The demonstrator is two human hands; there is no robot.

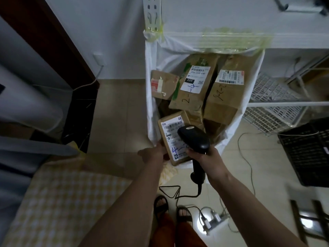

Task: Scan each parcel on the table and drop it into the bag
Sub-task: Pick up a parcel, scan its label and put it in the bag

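Note:
My left hand (154, 152) holds a small brown parcel (172, 138) with a white label and blue handwriting by its lower left edge, over the front rim of the white bag (151, 97). My right hand (204, 156) grips a black handheld barcode scanner (195, 138), whose head sits just above the parcel's label. Inside the bag lie several brown parcels: a tall one marked "2-4" (194, 84), another on the right (227, 93) and a small one at the left (162, 84).
The table with a yellow checked cloth (58, 202) lies at the lower left. The scanner's cable (176, 192) loops over the tiled floor by my sandalled feet. A white wire rack (274, 107) and a black crate (308, 150) stand to the right; a power strip (211, 220) is below.

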